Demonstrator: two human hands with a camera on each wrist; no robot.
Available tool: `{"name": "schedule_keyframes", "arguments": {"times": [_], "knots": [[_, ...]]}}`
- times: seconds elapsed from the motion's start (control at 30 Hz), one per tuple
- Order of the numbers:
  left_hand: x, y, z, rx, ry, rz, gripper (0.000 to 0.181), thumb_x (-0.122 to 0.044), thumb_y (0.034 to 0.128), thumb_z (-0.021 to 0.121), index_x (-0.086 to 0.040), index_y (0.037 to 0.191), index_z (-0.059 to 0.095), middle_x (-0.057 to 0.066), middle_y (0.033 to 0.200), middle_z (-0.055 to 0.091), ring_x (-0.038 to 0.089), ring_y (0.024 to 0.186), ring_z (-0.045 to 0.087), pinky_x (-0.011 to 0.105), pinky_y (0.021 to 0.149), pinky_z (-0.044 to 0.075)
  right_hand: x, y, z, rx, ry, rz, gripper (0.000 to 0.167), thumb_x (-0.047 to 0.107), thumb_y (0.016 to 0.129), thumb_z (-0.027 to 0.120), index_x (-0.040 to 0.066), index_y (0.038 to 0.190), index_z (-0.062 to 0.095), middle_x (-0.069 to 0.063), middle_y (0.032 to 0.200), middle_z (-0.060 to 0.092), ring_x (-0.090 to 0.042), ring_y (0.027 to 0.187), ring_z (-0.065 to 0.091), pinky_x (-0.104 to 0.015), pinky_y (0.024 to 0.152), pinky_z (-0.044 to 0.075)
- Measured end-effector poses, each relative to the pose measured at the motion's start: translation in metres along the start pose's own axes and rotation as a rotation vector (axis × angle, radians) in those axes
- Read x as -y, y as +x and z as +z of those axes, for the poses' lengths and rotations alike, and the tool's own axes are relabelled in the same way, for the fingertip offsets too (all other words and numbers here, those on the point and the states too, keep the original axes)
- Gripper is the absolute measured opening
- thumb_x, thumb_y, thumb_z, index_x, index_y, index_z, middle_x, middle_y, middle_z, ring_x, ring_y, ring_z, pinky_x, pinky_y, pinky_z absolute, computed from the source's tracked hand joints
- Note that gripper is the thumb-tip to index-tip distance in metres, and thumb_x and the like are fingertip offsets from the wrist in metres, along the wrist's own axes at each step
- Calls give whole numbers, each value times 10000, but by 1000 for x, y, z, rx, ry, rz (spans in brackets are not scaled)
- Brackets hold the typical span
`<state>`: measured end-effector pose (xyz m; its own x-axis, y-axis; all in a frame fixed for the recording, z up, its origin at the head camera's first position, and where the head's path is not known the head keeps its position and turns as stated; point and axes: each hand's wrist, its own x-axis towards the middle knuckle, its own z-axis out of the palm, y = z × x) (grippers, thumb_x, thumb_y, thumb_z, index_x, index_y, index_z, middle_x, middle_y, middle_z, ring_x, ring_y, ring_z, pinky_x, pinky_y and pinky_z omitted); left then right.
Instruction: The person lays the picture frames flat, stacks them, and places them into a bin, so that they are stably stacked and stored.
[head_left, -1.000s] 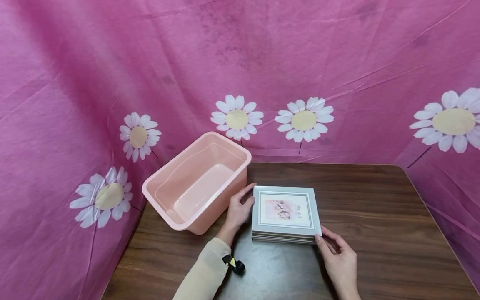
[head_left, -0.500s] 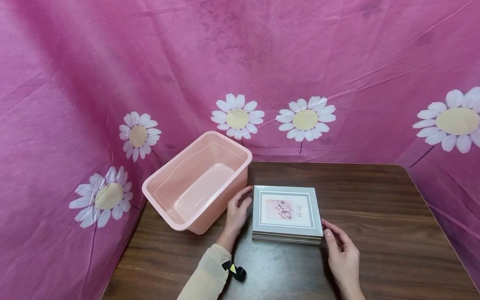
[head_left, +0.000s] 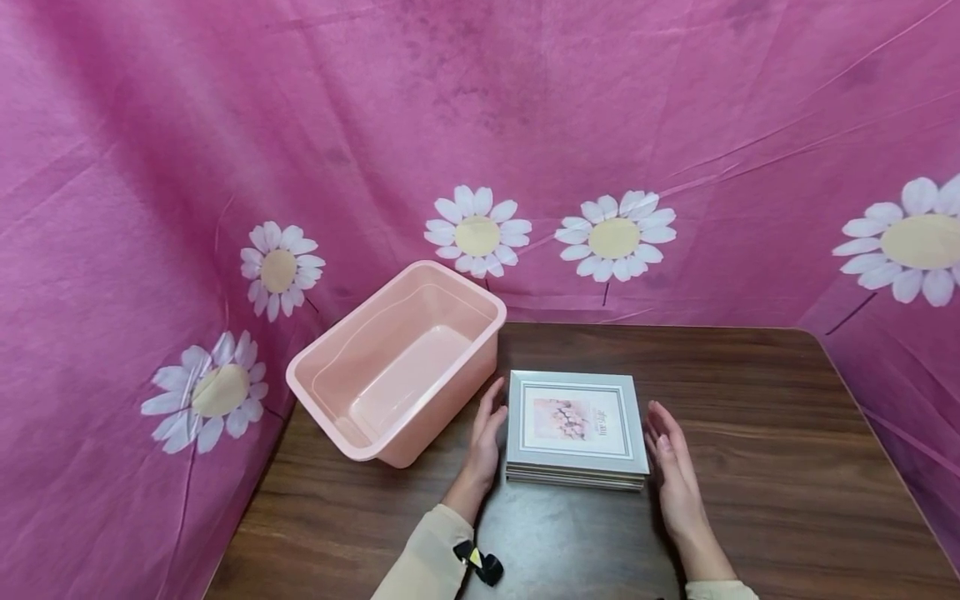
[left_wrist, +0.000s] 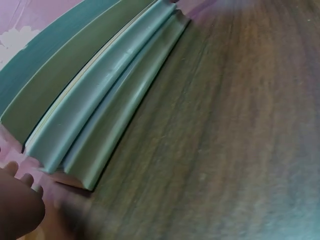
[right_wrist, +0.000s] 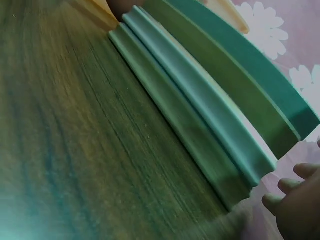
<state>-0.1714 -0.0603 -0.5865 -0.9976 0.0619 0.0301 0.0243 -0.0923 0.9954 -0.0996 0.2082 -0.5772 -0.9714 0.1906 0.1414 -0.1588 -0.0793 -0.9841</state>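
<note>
A stack of several picture frames (head_left: 573,467) lies flat on the table, the silver-grey top one showing a pink flower print. Left of it, my left hand (head_left: 482,454) stands on edge with fingers fairly straight, very near the side. On the opposite side my right hand (head_left: 678,487) faces the stack, its fingers extended along the right edge. Whether either hand touches the frames I cannot tell. Each wrist view shows the layered frame edges (left_wrist: 107,102) at the stack's front, with fingertips (right_wrist: 290,186) beside a corner.
A pink plastic bin (head_left: 438,417) with nothing in it stands left of the stack, close to the left hand. The dark wood table (head_left: 772,433) extends to the right. Behind hangs a magenta cloth (head_left: 360,125) printed with daisies.
The right hand has let go of the stack's front right corner, moved up along its right side and straightened its fingers. The left hand has turned more upright beside the left edge.
</note>
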Motion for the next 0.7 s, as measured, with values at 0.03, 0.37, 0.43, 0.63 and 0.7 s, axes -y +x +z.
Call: {"name": "schedule_keyframes", "arguments": {"times": [0.03,0.37,0.43,0.63,0.7], "knots": [[1,-1,1,15,1,-15,588,-176,1098,425,-21,1662,361,208,1751,325,391,1634,253,465,1327,210,-1,2,0,25,-6,15,551,204,1179,281,-23,1680,250,37,1667,390,58,1503,358,-67,1188,320],[21,-10,2,97,70,107,604,-335,1160,276,-101,1716,262,149,1787,276,235,1652,233,451,1331,200,-17,14,4,107,-28,113,609,386,1188,183,127,1738,158,-63,1803,157,84,1527,222,-23,1121,243],[22,-11,3,88,67,118,605,-353,1162,271,-106,1714,273,138,1784,291,228,1650,242,421,1326,203,-20,15,3,113,-11,100,610,387,1189,176,126,1740,160,-1,1790,203,123,1501,260,-29,1120,263],[16,-12,11,47,-8,-8,610,-322,1158,284,-81,1717,251,144,1800,238,331,1671,142,543,1351,80,-23,16,1,132,86,67,632,420,1189,174,104,1736,183,194,1700,317,215,1423,359,-56,1104,313],[14,-11,13,43,6,-33,608,-287,1154,286,-68,1718,232,150,1803,227,346,1672,132,574,1350,68,-26,17,1,129,78,49,630,405,1192,180,78,1730,191,219,1685,336,218,1436,350,-50,1123,298]]}}
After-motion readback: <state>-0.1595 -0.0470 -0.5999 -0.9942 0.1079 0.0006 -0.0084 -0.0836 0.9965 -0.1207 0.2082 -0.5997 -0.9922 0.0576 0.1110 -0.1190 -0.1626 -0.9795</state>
